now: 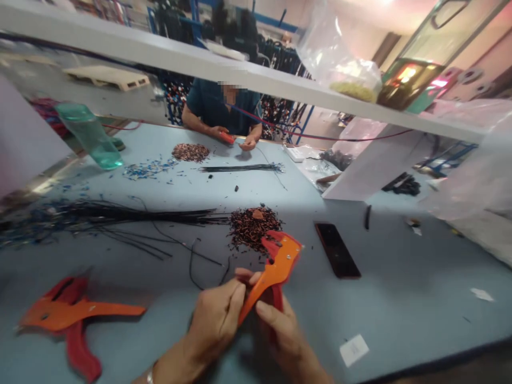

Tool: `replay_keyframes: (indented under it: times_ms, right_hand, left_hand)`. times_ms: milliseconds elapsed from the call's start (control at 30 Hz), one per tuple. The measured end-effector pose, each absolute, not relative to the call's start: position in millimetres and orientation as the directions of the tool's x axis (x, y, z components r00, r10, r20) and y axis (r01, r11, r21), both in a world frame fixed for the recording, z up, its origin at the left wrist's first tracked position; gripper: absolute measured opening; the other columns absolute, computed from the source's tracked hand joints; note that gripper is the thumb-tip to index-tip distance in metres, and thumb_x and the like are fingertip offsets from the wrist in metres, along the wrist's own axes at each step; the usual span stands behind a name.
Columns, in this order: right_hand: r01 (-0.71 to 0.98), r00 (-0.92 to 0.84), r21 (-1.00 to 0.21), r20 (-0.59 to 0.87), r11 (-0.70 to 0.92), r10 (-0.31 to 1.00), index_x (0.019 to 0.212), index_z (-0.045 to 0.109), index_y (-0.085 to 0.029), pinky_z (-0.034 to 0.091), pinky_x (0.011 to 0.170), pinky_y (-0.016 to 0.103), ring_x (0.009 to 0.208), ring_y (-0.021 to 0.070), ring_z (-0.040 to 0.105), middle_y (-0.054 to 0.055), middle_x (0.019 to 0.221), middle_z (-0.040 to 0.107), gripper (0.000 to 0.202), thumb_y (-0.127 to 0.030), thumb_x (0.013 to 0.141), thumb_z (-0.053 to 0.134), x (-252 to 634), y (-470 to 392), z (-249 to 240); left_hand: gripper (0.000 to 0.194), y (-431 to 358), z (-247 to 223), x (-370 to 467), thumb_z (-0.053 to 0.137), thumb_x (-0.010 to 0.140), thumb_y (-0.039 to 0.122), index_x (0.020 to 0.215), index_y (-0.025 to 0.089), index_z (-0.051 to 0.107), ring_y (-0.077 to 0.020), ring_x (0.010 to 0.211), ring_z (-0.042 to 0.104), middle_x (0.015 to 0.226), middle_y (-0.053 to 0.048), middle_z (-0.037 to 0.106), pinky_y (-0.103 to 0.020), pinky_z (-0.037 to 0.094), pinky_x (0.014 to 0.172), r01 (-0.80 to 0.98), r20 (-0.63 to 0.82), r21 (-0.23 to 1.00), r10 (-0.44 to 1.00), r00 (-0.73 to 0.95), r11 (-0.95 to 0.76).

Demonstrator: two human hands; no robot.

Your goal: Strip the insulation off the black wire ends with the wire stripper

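Observation:
An orange and red wire stripper points up and away from me at the centre of the head view. My right hand is wrapped round its red handle. Beside it my left hand is closed against the orange handle; what its fingers pinch is hidden. A thin black wire curves on the table just beyond my left hand. The tool's head overlaps the near edge of a pile of small dark and copper-coloured pieces. To the left of this pile lies a bundle of long black wires.
A second orange and red stripper lies at the left front. A phone and a white label lie on the right. Across the table sits a person holding a red tool. A white shelf beam crosses above.

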State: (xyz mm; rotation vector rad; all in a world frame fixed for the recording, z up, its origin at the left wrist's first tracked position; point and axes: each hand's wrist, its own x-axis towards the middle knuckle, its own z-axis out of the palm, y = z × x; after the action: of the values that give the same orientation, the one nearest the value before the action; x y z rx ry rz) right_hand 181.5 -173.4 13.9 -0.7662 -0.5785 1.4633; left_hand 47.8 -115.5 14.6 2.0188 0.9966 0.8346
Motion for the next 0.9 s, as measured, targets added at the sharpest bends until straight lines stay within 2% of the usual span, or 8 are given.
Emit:
replay_keyframes:
  times_ms: [67,200,267,367,467,567,667,900]
  right_hand:
    - [-0.675,0.072,-0.738,-0.086,-0.015,0.994,0.109,0.064,-0.025,0.042,0.097,0.042,0.104,0.0253,0.061,0.006,0.108,0.068,0.031,-0.030,0.080,0.071,188,-174,16]
    - [-0.765,0.036,-0.644,-0.096,-0.034,0.995,0.107,0.062,-0.024,0.049,0.079,0.036,0.078,0.0186,0.061,0.001,0.086,0.062,0.030,-0.028,0.078,0.071,196,-171,20]
    - [-0.793,0.004,-0.604,-0.137,-0.081,0.991,0.105,0.062,-0.022,0.049,0.072,0.033,0.073,0.0168,0.058,0.001,0.083,0.060,0.031,-0.030,0.077,0.072,194,-170,21]
    - [-0.806,-0.053,-0.562,-0.245,-0.187,0.968,0.102,0.062,-0.021,0.049,0.067,0.031,0.067,0.0153,0.057,0.000,0.079,0.059,0.029,-0.032,0.077,0.071,189,-171,18]
    - [-0.793,-0.060,-0.561,-0.313,-0.236,0.948,0.099,0.061,-0.020,0.048,0.062,0.029,0.062,0.0137,0.056,0.000,0.075,0.059,0.030,-0.035,0.076,0.072,183,-173,15]
    - [-0.762,-0.005,-0.608,-0.338,-0.222,0.941,0.095,0.060,-0.018,0.046,0.053,0.025,0.055,0.0117,0.055,-0.002,0.068,0.057,0.035,-0.039,0.072,0.076,181,-173,14]
    - [-0.707,0.063,-0.667,-0.390,-0.235,0.919,0.086,0.057,-0.018,0.039,0.040,0.019,0.039,0.0070,0.046,-0.007,0.055,0.051,0.033,-0.040,0.072,0.077,180,-174,12]
    - [-0.635,0.025,-0.729,-0.349,-0.255,0.937,0.077,0.051,-0.018,0.035,0.034,0.017,0.031,0.0045,0.040,-0.010,0.045,0.047,0.035,-0.042,0.074,0.076,173,-178,2]
  left_hand:
    - [0.033,-95,24,37,0.040,0.093,0.029,0.069,0.019,0.060,-0.0130,0.054,0.056,0.059,0.000,0.060,-0.023,0.040,0.055,0.521,0.303,0.722,0.885,0.353,-0.455]
    - [0.018,-50,38,1,0.050,0.086,0.027,0.093,0.018,0.064,-0.0161,0.067,0.062,0.080,-0.003,0.069,-0.025,0.045,0.063,0.724,0.361,0.642,0.933,0.002,-0.250]
    - [0.021,-37,40,-14,0.050,0.084,0.023,0.098,0.018,0.064,-0.0166,0.067,0.062,0.088,-0.004,0.069,-0.025,0.045,0.061,0.804,0.322,0.570,0.946,-0.027,-0.171]
    - [0.019,-31,37,-20,0.049,0.086,0.025,0.095,0.018,0.065,-0.0198,0.073,0.062,0.093,-0.006,0.067,-0.028,0.046,0.063,0.900,0.217,0.399,0.972,0.093,-0.175]
    - [0.019,-35,31,-13,0.051,0.088,0.028,0.095,0.017,0.065,-0.0249,0.085,0.062,0.094,-0.009,0.064,-0.034,0.047,0.073,0.926,0.231,0.265,0.950,0.210,-0.269]
    - [0.017,-41,25,-1,0.054,0.088,0.027,0.095,0.018,0.066,-0.0245,0.092,0.060,0.094,-0.008,0.063,-0.034,0.046,0.080,0.858,0.301,0.309,0.898,0.321,-0.410]
    - [0.016,-49,21,11,0.059,0.086,0.032,0.094,0.020,0.067,-0.0237,0.092,0.060,0.094,-0.006,0.065,-0.036,0.045,0.084,0.765,0.236,0.377,0.852,0.467,-0.523]
    - [0.016,-68,16,35,0.060,0.088,0.031,0.088,0.016,0.065,-0.0291,0.090,0.059,0.091,-0.009,0.064,-0.045,0.043,0.082,0.810,0.061,0.250,0.843,0.534,-0.531]
